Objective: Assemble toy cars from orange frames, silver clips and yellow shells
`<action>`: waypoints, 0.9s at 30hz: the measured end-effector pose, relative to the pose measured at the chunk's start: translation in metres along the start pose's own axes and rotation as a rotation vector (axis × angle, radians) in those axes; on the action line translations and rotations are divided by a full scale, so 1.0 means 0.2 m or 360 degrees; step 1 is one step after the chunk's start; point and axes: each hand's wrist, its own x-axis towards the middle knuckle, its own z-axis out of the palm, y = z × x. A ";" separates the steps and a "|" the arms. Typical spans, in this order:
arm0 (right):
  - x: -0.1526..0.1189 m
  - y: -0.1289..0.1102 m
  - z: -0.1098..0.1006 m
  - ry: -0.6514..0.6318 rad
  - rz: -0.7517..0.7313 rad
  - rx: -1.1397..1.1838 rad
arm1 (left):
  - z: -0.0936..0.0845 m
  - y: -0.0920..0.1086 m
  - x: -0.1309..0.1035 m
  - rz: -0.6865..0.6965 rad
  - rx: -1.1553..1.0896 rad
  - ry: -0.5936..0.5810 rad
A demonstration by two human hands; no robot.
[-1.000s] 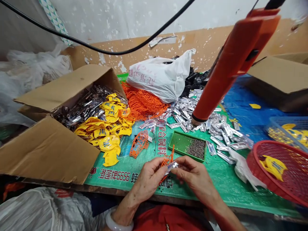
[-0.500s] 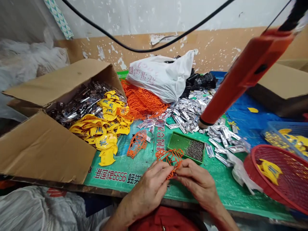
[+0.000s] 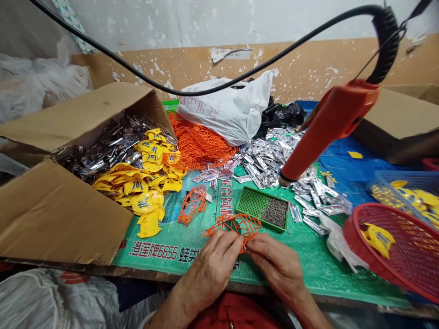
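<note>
An orange lattice frame (image 3: 236, 223) is held near the table's front edge. My left hand (image 3: 219, 258) pinches its lower side, fingertips closed on it. My right hand (image 3: 276, 260) grips the same frame at its lower right end, thumb and fingers together. Whatever small part may be between the fingertips is hidden. Just behind the frame lies a green tray (image 3: 262, 208) with many small screws in its right part. A second orange frame (image 3: 192, 204) lies on the green sheet to the left, with a silver piece beside it.
An open cardboard box (image 3: 89, 219) with dark shiny parts and yellow pieces (image 3: 147, 201) stands left. A red electric screwdriver (image 3: 325, 132) hangs above silver pieces (image 3: 264, 160). Orange frames are heaped behind, beside a white bag (image 3: 226, 107). A red basket (image 3: 356, 242) stands right.
The held orange frame has turned, its left end now reaching further left. The red screwdriver appears further left and more of its coiled cable shows. Both hands still hold the frame.
</note>
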 end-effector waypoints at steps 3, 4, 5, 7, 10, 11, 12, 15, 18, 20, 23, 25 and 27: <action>0.00 0.00 0.00 0.0027 -0.0045 -0.0092 | 0.00 0.00 0.00 0.0026 0.0002 0.0027; -0.01 0.00 0.00 0.0040 -0.0049 -0.0119 | 0.00 -0.01 0.00 0.0028 0.0000 0.0025; -0.01 0.00 0.00 0.0049 -0.0050 -0.0148 | 0.00 -0.01 0.01 0.0025 -0.0003 0.0016; -0.02 0.00 0.01 0.0063 -0.0059 -0.0222 | 0.00 -0.01 0.01 0.0022 -0.0013 -0.0005; -0.04 0.00 0.02 0.0059 -0.0093 -0.0347 | 0.00 -0.01 0.01 0.0029 -0.0047 -0.0001; -0.04 0.00 0.02 0.0059 -0.0106 -0.0392 | 0.00 -0.01 0.01 0.0031 -0.0061 0.0002; -0.05 0.00 0.02 0.0057 -0.0119 -0.0443 | 0.00 -0.01 0.01 0.0029 -0.0073 0.0003; -0.05 0.00 0.02 0.0062 -0.0176 -0.0600 | -0.01 -0.01 0.01 0.0021 -0.0089 -0.0016; -0.04 -0.01 0.01 0.0055 -0.0230 -0.0660 | -0.01 -0.01 0.02 0.0016 -0.0098 -0.0046; -0.04 -0.02 0.02 0.0062 -0.0232 -0.0674 | -0.01 -0.01 0.01 0.0010 -0.0111 -0.0069; -0.05 -0.03 0.03 0.0068 -0.0193 -0.0812 | -0.01 -0.02 0.02 -0.0004 -0.0115 -0.0088; -0.05 -0.04 0.04 0.0036 -0.0189 -0.0926 | 0.00 -0.02 0.02 -0.0024 -0.0136 -0.0101; -0.04 -0.04 0.04 -0.0013 -0.0194 -0.0972 | 0.00 -0.02 0.02 -0.0038 -0.0199 -0.0103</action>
